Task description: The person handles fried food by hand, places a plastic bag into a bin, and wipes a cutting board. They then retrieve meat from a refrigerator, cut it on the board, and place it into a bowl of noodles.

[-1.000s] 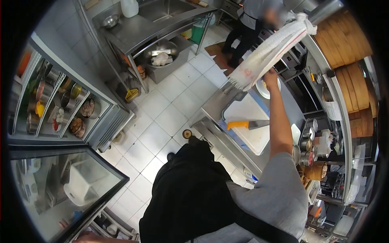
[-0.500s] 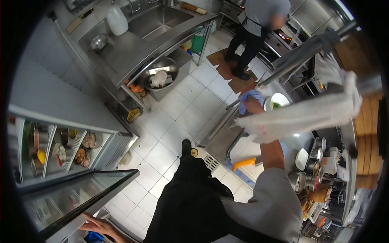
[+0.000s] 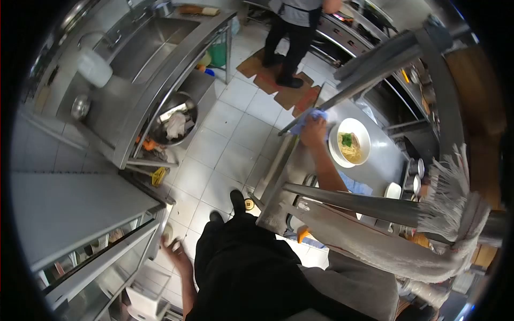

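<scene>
My right hand [image 3: 315,131] presses on a bluish-purple cloth [image 3: 317,115] at the far left corner of the steel counter [image 3: 383,140]. Just right of this hand stands a white bowl [image 3: 363,136] of noodles [image 3: 349,153] topped with chopped greens, on a white plate. At lower left, my left hand [image 3: 174,252] hangs beside the glass fridge door [image 3: 101,262], its fingers loosely apart and nothing in them. A small gap seems to separate it from the door edge. A rail and hanging towel partly cover my right forearm.
A fringed whitish towel [image 3: 396,251] hangs from the rack rail [image 3: 348,200] close on my right. Ahead, a person [image 3: 294,32] in dark trousers stands on flattened cardboard [image 3: 265,80] by the stove. Sink [image 3: 160,48] and metal basin [image 3: 184,136] are left.
The fridge door has swung closer to its frame, and my left hand has come off it. My view has moved forward, bringing the bowl out from behind the hanging towel.
</scene>
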A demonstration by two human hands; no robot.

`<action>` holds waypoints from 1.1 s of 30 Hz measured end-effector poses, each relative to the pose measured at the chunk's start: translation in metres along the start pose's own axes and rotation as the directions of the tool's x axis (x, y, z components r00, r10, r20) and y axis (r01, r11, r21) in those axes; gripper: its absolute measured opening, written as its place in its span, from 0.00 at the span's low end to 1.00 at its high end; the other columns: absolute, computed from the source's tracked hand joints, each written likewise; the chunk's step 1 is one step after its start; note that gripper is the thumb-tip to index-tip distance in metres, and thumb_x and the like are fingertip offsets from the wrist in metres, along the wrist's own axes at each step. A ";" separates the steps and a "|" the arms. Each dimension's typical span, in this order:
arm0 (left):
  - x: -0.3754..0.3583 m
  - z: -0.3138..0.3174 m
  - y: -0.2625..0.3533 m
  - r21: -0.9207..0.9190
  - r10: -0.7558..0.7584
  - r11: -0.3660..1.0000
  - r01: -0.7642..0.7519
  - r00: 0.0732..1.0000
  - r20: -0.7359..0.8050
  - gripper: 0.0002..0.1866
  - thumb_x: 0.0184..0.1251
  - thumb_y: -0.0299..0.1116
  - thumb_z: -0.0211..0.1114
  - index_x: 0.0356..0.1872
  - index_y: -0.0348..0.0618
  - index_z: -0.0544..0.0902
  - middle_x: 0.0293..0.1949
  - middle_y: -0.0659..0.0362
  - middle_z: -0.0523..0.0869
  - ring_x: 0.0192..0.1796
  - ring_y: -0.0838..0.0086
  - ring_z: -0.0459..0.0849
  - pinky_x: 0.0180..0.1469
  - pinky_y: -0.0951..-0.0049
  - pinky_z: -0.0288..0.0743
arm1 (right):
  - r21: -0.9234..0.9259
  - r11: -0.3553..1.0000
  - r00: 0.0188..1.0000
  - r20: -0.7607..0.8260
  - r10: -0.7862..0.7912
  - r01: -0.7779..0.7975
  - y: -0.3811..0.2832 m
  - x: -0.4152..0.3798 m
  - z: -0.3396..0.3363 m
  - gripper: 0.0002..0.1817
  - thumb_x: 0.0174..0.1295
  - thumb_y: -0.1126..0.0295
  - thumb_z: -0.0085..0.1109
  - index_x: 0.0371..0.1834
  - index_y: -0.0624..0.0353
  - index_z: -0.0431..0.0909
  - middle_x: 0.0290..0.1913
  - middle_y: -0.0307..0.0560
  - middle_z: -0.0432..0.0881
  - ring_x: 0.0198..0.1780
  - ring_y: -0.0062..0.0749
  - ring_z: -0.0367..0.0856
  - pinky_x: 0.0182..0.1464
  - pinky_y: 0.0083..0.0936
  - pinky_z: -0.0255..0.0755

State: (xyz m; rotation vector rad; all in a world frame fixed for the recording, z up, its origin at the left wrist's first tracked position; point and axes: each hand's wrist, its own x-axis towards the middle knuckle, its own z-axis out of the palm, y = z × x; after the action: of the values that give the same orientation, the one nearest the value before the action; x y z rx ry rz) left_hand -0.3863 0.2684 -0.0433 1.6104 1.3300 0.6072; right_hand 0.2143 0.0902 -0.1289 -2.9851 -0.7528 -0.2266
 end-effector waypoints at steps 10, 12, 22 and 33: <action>0.107 0.280 0.140 -0.289 0.101 0.721 0.630 0.317 0.943 0.31 0.79 0.47 0.53 0.75 0.44 0.60 0.60 0.55 0.78 0.58 0.70 0.80 0.59 0.66 0.75 | 0.871 0.287 0.770 0.488 -0.411 -0.398 -0.064 -0.096 -0.150 0.18 0.62 0.67 0.67 0.54 0.60 0.81 0.48 0.42 0.84 0.53 0.24 0.78 0.59 0.27 0.70; 0.119 0.325 0.160 -0.190 0.109 0.731 0.656 0.163 0.981 0.28 0.78 0.46 0.54 0.72 0.43 0.65 0.58 0.56 0.80 0.56 0.70 0.81 0.58 0.66 0.76 | 0.867 0.202 0.810 0.497 -0.311 -0.455 -0.066 -0.102 -0.180 0.18 0.67 0.64 0.62 0.56 0.59 0.80 0.53 0.44 0.82 0.57 0.27 0.77 0.63 0.29 0.69; 0.224 0.553 0.334 -0.360 0.352 0.819 0.447 0.106 0.930 0.21 0.68 0.33 0.60 0.62 0.42 0.74 0.49 0.57 0.83 0.50 0.73 0.83 0.54 0.69 0.78 | 0.995 -0.088 0.805 0.093 0.585 -0.052 -0.100 -0.239 -0.315 0.28 0.69 0.53 0.57 0.64 0.60 0.71 0.65 0.65 0.74 0.66 0.54 0.74 0.66 0.47 0.70; 0.142 0.697 0.346 -0.358 0.204 0.730 -0.582 -0.314 0.927 0.33 0.67 0.55 0.61 0.69 0.51 0.72 0.69 0.50 0.72 0.69 0.59 0.72 0.70 0.63 0.65 | 0.985 0.172 0.514 -0.158 0.843 0.020 -0.156 -0.184 -0.302 0.15 0.61 0.81 0.64 0.34 0.55 0.65 0.27 0.46 0.75 0.32 0.34 0.73 0.41 0.36 0.71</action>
State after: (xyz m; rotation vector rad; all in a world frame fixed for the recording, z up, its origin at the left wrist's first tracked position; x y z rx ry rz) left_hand 0.3976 0.1704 -0.0759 1.9458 -0.5469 -0.6053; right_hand -0.0583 0.1147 0.1432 -1.5116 0.2415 -0.6124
